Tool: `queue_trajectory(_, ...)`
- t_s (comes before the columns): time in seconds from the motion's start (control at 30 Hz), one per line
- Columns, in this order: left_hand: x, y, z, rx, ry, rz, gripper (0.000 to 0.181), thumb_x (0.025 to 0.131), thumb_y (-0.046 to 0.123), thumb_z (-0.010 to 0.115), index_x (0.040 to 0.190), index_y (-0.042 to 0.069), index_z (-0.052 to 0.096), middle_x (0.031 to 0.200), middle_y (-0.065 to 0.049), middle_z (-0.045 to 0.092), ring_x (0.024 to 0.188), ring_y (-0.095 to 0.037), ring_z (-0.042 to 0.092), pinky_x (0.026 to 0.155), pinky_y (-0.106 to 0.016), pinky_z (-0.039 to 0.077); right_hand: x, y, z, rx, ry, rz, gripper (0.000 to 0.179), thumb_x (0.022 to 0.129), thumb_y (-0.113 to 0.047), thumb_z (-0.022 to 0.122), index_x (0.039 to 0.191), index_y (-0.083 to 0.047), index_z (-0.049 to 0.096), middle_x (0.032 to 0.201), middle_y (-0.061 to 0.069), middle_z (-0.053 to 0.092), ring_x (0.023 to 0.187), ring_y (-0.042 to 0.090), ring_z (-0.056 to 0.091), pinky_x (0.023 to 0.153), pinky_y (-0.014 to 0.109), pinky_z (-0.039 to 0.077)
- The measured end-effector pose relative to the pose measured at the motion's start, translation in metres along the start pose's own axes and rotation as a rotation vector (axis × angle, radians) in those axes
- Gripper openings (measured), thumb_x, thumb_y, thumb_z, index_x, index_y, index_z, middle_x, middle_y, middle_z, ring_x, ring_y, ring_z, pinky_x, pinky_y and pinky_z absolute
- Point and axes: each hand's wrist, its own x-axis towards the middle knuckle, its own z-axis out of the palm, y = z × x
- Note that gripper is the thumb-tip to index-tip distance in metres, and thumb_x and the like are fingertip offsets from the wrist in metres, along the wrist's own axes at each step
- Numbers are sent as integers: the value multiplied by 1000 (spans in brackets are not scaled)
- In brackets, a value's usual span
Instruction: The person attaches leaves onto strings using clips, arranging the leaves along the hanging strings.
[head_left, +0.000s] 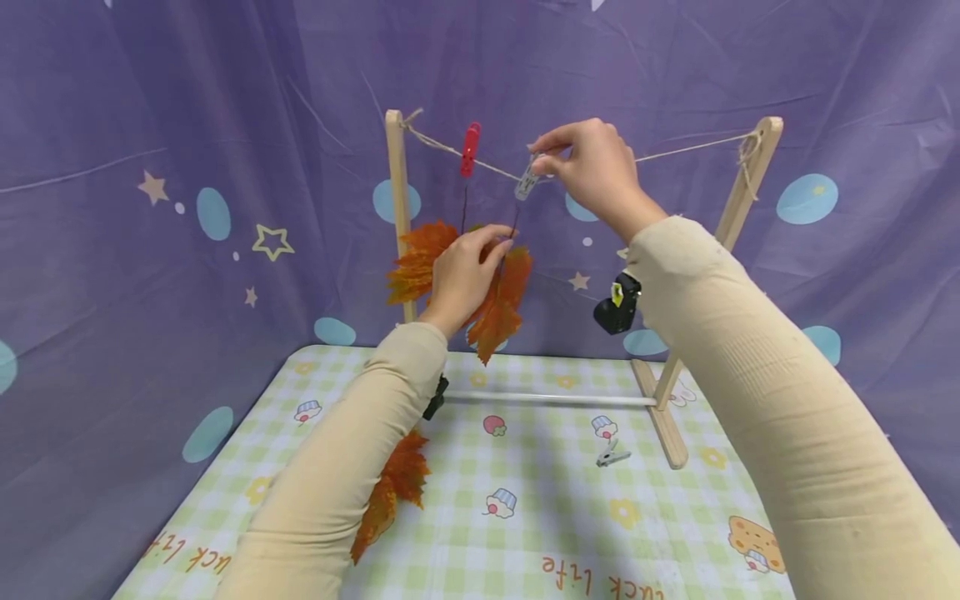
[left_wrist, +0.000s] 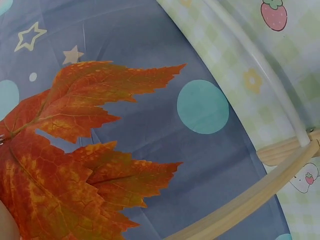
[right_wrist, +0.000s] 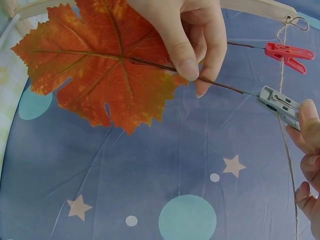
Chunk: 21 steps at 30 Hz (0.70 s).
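Observation:
My left hand (head_left: 467,271) pinches the dark stem of an orange maple leaf (right_wrist: 100,60) between thumb and fingers. With thumb and fingers my right hand (head_left: 592,167) grips a grey clothespin (right_wrist: 281,105) at the string (head_left: 495,169). The stem's tip reaches the nose of this clothespin in the right wrist view. A red clothespin (head_left: 470,150) sits on the string to the left, with another stem running down from it to an orange leaf (head_left: 423,250) partly behind my left hand. The left wrist view shows the orange leaf lobes (left_wrist: 100,95) close up.
The string spans a wooden frame with a right post (head_left: 738,196) and a white lower bar (head_left: 547,398). A loose grey clothespin (head_left: 612,454) and another orange leaf (head_left: 393,492) lie on the checked tablecloth (head_left: 555,533). A black clamp-like object (head_left: 618,307) shows beside my right sleeve.

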Motion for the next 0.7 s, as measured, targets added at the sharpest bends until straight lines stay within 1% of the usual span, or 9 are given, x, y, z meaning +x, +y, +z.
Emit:
queue_trajectory(0.13,0,-1,1,-3,-7,4,28,100,35,58,124,27,69,119,7,68,98,-14,63,75,-33,49,0,-1,0,-4,-15,-10,32,94,-36,68,124,-23,72,119,-7,70,92,12,66,88,37,45)
queue_trajectory(0.33,2,0,1,14,8,13,29,100,37,57,124,25,69,117,5,69,97,-15,64,73,-34,50,1,-2,-3,-22,-63,-16,36,95,-37,66,128,-24,70,120,-6,70,93,15,65,82,35,43)
queue_trajectory(0.53,3,0,0,24,20,9,30,100,37,57,124,25,70,119,4,69,100,-17,64,75,-35,50,2,-3,-6,-32,-110,-26,39,97,-36,63,135,-24,65,124,-4,68,94,16,64,79,35,42)
queue_trajectory(0.7,3,-2,1,24,23,12,27,101,33,59,124,25,70,121,4,68,101,-17,64,76,-35,50,2,-4,-5,-44,-102,-48,38,97,-35,63,133,-22,66,123,-3,69,96,17,65,80,36,43)
